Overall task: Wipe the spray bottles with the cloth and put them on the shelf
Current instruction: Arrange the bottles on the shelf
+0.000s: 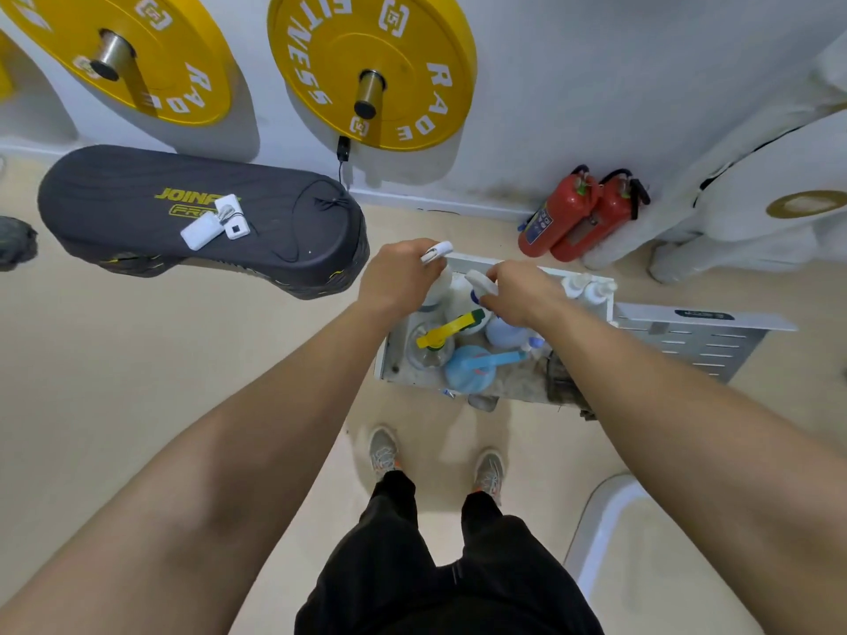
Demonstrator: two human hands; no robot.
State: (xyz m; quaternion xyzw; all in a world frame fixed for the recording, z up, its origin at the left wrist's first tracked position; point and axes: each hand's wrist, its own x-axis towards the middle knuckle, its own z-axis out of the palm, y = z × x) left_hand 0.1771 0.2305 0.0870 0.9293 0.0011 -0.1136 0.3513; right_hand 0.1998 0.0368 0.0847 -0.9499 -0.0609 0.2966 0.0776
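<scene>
Both hands reach into the white tray (384, 359) on the floor ahead. The left hand (403, 272) curls round the head of an upright white spray bottle (437, 286), and the right hand (522, 295) grips the head of the second white bottle (463, 291) beside it. Each bottle stands vertical directly beneath its hand, so lifting likely goes straight up.

Both arms stretch downward, left hand (398, 273) gripping a white spray bottle (438, 284), right hand (522, 295) seemingly pinching another bottle's nozzle (479, 282).

Spray bottles (467, 371) in white shelf (384, 359)
</scene>
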